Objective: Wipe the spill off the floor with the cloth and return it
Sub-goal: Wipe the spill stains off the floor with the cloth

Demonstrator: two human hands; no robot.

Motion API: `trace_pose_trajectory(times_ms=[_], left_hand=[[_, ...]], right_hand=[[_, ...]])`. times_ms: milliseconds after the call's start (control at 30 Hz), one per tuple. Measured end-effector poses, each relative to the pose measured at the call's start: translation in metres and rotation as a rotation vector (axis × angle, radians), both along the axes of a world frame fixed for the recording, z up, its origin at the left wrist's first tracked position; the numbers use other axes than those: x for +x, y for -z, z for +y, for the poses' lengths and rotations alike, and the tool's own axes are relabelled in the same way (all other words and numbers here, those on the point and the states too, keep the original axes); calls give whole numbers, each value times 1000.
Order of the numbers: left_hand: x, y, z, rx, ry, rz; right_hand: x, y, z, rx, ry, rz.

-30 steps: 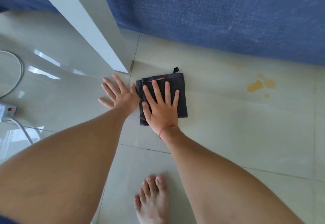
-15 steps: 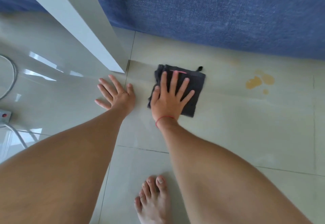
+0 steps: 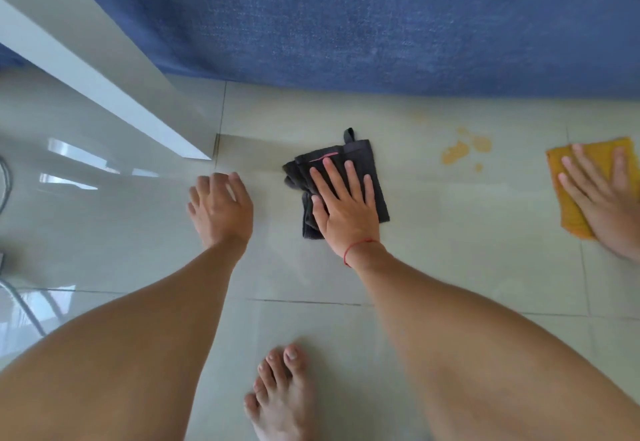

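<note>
Since the picture before, the dark cloth [image 3: 360, 177] has slid to the right, closer to the spill [image 3: 465, 150], and a second person's hand [image 3: 604, 198] has come in at the right edge, pressing on a yellow cloth [image 3: 571, 194]. The right hand [image 3: 346, 205] lies flat on the dark cloth with its fingers spread wide, pushing down on it and not squeezing it. The cloth is folded and a bit bunched on its left side, with a little loop at the top. The orange spill sits on the pale floor [image 3: 450, 250] between the two cloths, and the dark cloth is not touching it. The left hand [image 3: 220, 206] rests on the floor with its fingers open, holding nothing. It is near the white table leg [image 3: 114, 87]. A bare foot [image 3: 280, 395] shows at the bottom. A blue rug [image 3: 346, 18] lies along the top.
</note>
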State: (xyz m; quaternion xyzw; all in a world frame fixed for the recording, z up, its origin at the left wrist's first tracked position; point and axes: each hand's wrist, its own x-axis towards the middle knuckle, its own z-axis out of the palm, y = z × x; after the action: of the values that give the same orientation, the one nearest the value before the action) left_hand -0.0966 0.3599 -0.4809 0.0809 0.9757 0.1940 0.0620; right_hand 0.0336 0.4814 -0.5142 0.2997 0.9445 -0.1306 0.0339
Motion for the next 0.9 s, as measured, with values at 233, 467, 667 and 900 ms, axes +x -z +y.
trace_pose_trajectory(times_ms=[233,467,667,900], left_hand=[[10,20,91,-71,380,-86],[10,32,108,-218,403,-194],[6,22,109,-235,421,-325],[13,11,125,-245,378,-258]], right_hand=[[4,-3,81,68,107,-25],[-26,4,97,46,191,1],[-33,1,98,1,217,34],[48,-4,82,-8,187,-52]])
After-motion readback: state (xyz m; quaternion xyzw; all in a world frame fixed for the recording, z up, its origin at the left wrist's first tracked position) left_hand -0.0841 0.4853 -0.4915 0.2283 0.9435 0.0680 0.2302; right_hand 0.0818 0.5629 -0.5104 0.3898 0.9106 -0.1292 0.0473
